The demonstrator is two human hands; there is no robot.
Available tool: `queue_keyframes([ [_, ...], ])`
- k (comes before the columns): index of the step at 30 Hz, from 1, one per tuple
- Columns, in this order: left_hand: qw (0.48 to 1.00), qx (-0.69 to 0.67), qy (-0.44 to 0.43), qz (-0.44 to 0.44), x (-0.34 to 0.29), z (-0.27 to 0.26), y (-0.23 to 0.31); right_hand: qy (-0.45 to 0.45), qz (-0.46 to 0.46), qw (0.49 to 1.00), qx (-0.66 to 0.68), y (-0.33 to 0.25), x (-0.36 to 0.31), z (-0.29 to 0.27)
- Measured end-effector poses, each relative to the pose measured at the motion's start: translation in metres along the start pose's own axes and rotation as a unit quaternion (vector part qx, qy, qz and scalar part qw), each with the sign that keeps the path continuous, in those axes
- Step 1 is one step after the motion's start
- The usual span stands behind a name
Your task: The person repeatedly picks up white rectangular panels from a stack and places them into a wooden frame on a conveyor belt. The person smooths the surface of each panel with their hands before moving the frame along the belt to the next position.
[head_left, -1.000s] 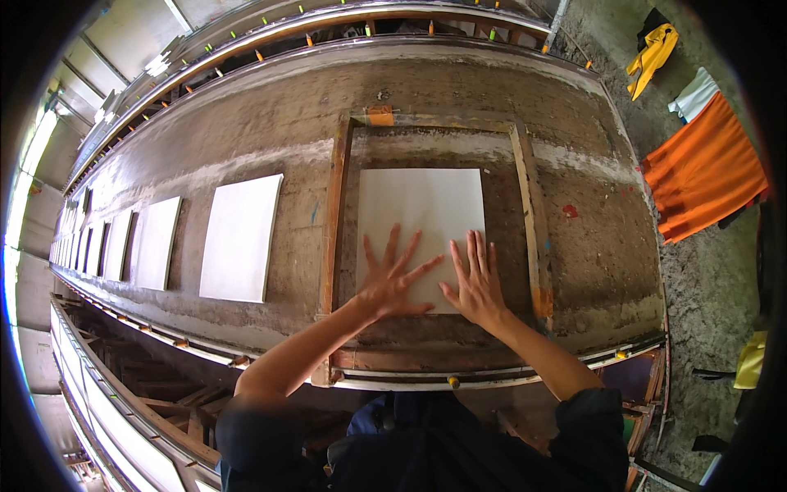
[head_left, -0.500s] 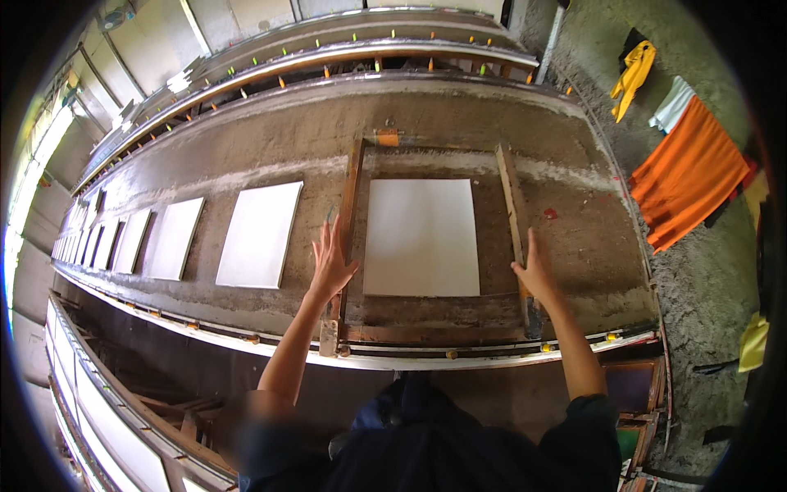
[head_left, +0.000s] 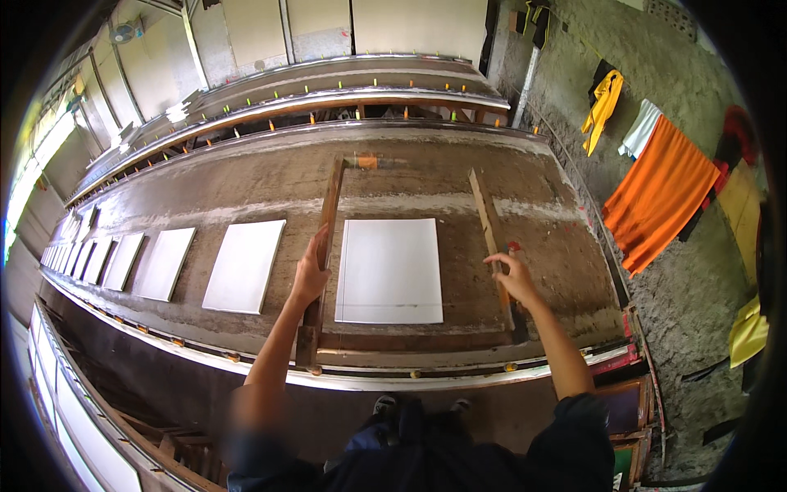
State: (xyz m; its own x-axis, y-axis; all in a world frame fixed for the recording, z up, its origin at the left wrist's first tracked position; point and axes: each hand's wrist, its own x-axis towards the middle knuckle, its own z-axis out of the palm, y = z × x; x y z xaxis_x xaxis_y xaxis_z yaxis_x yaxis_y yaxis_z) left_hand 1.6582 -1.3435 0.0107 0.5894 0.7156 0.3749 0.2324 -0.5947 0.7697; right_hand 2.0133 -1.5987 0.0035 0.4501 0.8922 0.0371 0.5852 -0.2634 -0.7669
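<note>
Spanning a wooden frame (head_left: 332, 197), white panel (head_left: 389, 271) inside
Left hand (head_left: 309, 272) is clasping one edge, right hand (head_left: 516, 276) curling by the other, grip unclear; table (head_left: 466, 279) showing between.

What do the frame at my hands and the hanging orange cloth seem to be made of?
The frame is probably wood, dull and worn: its straight bars look brown and stained. The orange cloth looks like matte fabric, hanging in soft folds; its fibre is unclear.
</note>
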Motion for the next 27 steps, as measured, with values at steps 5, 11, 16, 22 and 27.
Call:
queue_keyframes([
  [5,0.998,-0.013,-0.02,-0.062,0.017,0.062,0.081,0.008,0.033,0.999,0.018,0.03,-0.016,-0.077],
  [11,1.0,-0.019,-0.017,-0.019,0.026,0.191,0.117,0.023,0.051,0.998,-0.013,0.127,-0.037,-0.164],
  [16,0.998,-0.023,-0.047,-0.045,0.03,0.248,0.131,0.004,0.061,0.998,-0.011,0.189,-0.046,-0.199],
  [22,0.996,-0.021,-0.015,-0.087,-0.004,0.279,0.111,-0.012,0.044,0.999,0.015,0.196,-0.058,-0.197],
  [27,0.988,-0.076,-0.021,-0.13,-0.01,0.285,0.098,0.006,0.036,0.999,-0.004,0.209,-0.06,-0.191],
])
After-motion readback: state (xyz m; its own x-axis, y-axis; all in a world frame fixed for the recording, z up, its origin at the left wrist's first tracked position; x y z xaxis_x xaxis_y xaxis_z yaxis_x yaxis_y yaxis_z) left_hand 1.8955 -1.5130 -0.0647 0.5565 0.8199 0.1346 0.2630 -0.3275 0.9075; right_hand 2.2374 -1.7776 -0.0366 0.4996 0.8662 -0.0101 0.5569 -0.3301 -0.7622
